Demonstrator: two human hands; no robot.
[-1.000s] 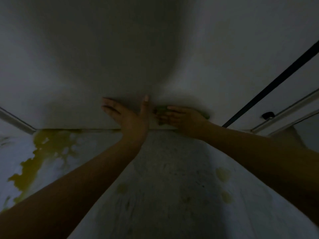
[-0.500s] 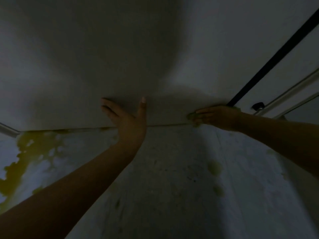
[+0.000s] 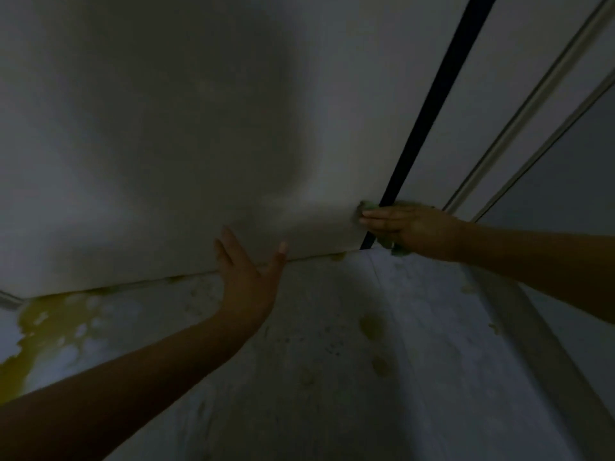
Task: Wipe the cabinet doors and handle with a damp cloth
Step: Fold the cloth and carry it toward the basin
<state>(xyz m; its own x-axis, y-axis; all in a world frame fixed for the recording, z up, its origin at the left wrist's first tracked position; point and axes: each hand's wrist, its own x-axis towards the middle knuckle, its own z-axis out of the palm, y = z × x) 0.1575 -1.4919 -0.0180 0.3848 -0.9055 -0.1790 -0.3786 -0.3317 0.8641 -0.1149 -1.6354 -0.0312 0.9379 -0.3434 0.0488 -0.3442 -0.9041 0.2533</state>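
fingers [image 3: 374,224] of my right hand [image 3: 411,232] lie straight and together, flat over the green cloth [image 3: 367,206], pressing it against the bottom corner of the cabinet door [image 3: 186,128]. nothing curls round the cloth; it is held to the surface by the flat of the hand only. cloth shows in two places: a bunched edge above my fingertips and a small tail [image 3: 397,250] hanging below the palm. the rest is hidden under the hand.

the hand sits across the dark vertical gap [image 3: 429,104] that separates this door from the neighbouring door [image 3: 492,104] on the right. cloth touches the near door's right edge just above its lower rim.

my left hand [image 3: 248,277] is spread, fingers straight, thumb [image 3: 279,257] splayed to the right, set against the lower edge of the same door. whether the palm makes full contact i cannot tell; the fingertips appear to rest on the panel. the two hands are well apart along the door's bottom edge.

below the door: a pale, speckled floor [image 3: 332,377] with a yellow stain [image 3: 36,331] at the left, running up to the door's base, and smaller yellowish spots [image 3: 370,326] nearer the right. at far right, pale frame rails [image 3: 532,94] run diagonally. light is poor throughout; fine surface detail on the door is not readable.
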